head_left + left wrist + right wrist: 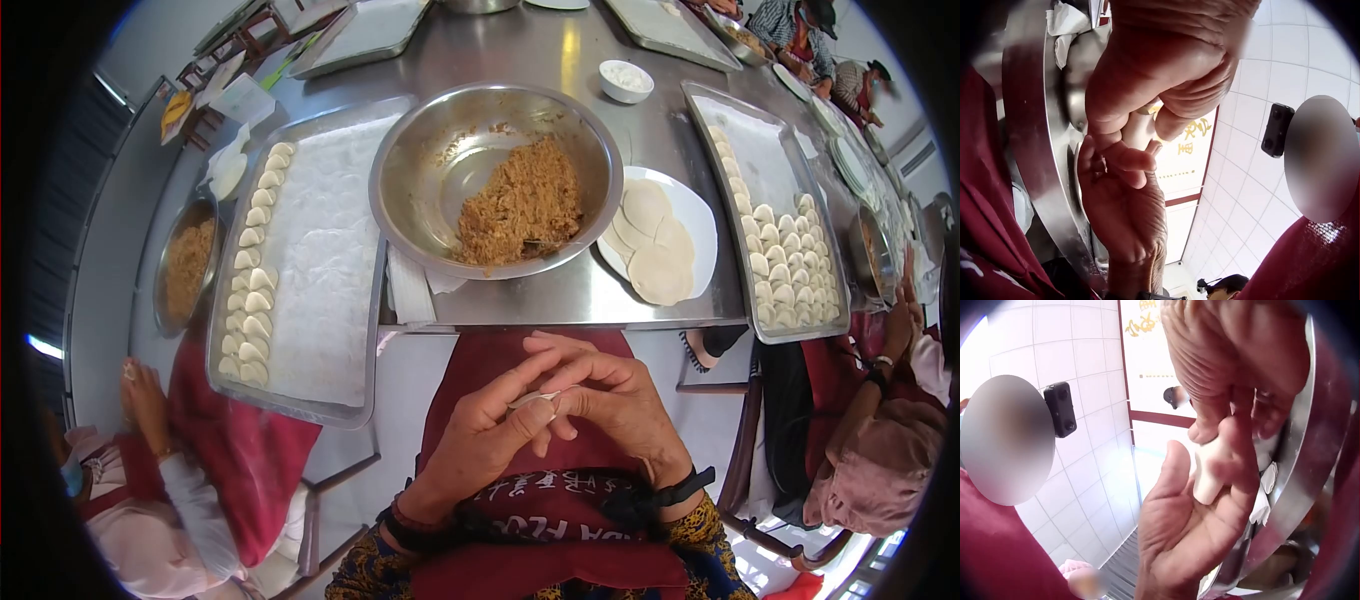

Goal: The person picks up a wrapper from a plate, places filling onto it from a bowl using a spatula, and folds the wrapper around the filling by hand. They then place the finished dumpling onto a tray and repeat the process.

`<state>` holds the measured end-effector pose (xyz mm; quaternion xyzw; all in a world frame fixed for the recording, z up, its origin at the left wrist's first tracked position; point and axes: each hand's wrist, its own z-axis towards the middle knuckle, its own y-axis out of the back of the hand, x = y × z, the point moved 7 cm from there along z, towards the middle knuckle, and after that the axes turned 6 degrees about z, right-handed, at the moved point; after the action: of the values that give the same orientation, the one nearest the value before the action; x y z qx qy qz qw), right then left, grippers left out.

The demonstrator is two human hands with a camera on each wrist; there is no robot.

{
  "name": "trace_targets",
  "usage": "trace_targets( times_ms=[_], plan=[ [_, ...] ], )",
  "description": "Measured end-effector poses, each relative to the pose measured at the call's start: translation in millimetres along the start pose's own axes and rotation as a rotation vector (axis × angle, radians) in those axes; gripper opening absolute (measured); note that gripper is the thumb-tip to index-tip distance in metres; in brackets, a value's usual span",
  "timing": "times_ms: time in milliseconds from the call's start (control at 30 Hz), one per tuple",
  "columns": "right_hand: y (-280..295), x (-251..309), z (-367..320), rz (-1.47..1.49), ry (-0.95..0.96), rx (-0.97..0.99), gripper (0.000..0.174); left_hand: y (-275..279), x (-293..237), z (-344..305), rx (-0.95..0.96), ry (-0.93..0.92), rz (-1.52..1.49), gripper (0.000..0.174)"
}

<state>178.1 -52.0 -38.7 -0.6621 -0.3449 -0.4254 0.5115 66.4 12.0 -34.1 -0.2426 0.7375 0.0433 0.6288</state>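
Observation:
A small pale folded dough piece (535, 398) is pinched between both hands in the head view, above the apron and in front of the table edge. The left hand (478, 425) grips one side with thumb and bent fingers; the right hand (622, 408) pinches the other side. The right wrist view shows the smooth white dough (1209, 478) lying against the left hand's fingers (1238, 465), with the right hand (1235, 356) above it. In the left wrist view the dough (1139, 129) is partly hidden behind the left hand (1160, 69); the right hand (1125, 212) is below.
On the steel table (480, 50) stand a large bowl (395, 190) of brown filling, a plate (703, 235) with round wrappers and a small bowl (626, 92) of white powder. Trays of dumplings stand left (325, 250) and right (745, 115). People sit on both sides.

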Motion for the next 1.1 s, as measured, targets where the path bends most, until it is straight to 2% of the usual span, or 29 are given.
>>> trace_targets(
  times_ms=[67,100,133,167,233,300,467,533,633,700,733,800,933,967,1033,1067,1100],
  plan=[
    [2,-2,-3,0.127,-0.006,-0.103,0.011,-2,5,1,0.016,0.001,-0.071,0.051],
    [0,-4,-2,0.127,-0.006,-0.102,0.011,-3,8,1,-0.003,0.007,-0.253,0.05],
    [0,-4,-2,0.134,0.049,-0.133,0.009,-3,11,1,-0.022,0.013,-0.435,0.05],
    [2,-2,-2,0.142,0.105,-0.163,0.007,-3,11,1,-0.024,0.013,-0.436,0.05],
    [3,2,-2,0.029,0.149,-0.173,0.007,-1,6,2,0.005,-0.017,-0.564,0.057],
    [4,5,-2,-0.135,0.2,-0.181,0.009,-1,2,2,-0.017,0.017,-0.557,0.058],
    [3,2,-1,-0.255,0.246,-0.133,0.013,3,3,-2,-0.054,0.104,-0.493,0.061],
    [2,3,-1,-0.283,0.262,-0.111,0.013,4,8,-3,-0.016,0.152,-0.426,0.064],
    [-5,7,-1,-0.33,0.23,-0.087,0.013,3,6,-4,0.002,0.195,-0.375,0.068],
    [-5,6,-1,-0.217,0.103,-0.195,0.013,3,5,-3,-0.002,0.199,-0.375,0.064],
    [-4,5,0,-0.217,0.103,-0.195,0.013,3,4,-2,-0.004,0.203,-0.374,0.061],
    [-7,8,0,-0.423,0.186,-0.108,0.015,3,3,-2,0.013,0.204,-0.359,0.061],
    [-8,7,-3,-0.491,0.263,-0.077,0.012,3,5,0,-0.006,0.256,-0.347,0.064],
    [-8,6,-4,-0.4,0.261,-0.098,0.01,3,8,1,-0.007,0.251,-0.345,0.064],
    [-8,8,-4,-0.285,0.288,-0.133,0.008,1,20,4,0.006,0.258,-0.7,0.071],
    [-13,7,-4,-0.285,0.289,-0.128,0.008,-1,26,6,0.003,0.254,-0.699,0.071],
    [-13,4,-3,-0.155,0.273,-0.192,0.009,-3,32,8,-0.038,0.271,-0.843,0.068]
  ],
)
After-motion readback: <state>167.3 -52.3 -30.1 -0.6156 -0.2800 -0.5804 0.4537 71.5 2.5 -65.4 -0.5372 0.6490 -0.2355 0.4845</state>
